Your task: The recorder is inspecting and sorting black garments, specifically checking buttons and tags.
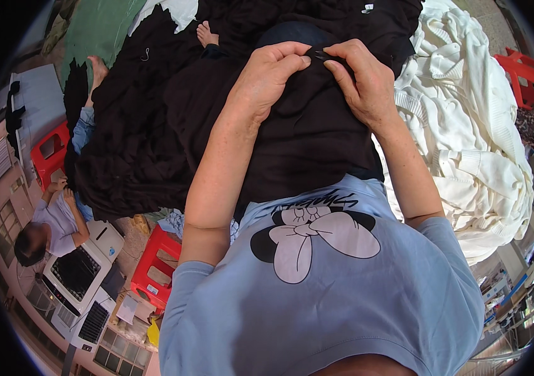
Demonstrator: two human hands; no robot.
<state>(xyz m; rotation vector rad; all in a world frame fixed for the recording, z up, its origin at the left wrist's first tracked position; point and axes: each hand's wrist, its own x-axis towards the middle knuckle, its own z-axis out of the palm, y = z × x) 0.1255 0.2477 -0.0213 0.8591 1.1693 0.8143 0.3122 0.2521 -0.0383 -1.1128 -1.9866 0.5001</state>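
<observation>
Black knit fabric [314, 119] lies across my lap and spreads out to the left and away. Above it, my left hand [273, 75] pinches a bit of the black fabric between thumb and forefinger. Close by on the right, my right hand [364, 78] is also closed in a pinch, its fingertips a small gap from the left ones. Small dark pointed tips [319, 55] show in that gap, beside the right fingertips. Against the black cloth I cannot make out what they belong to.
White knit garments [461, 125] are heaped at my right. Red plastic stools stand at the far right [523, 76], left [51, 153] and lower left [154, 266]. Another person [54, 232] sits at the left beside a white machine [82, 269]. A bare foot [206, 34] rests beyond the fabric.
</observation>
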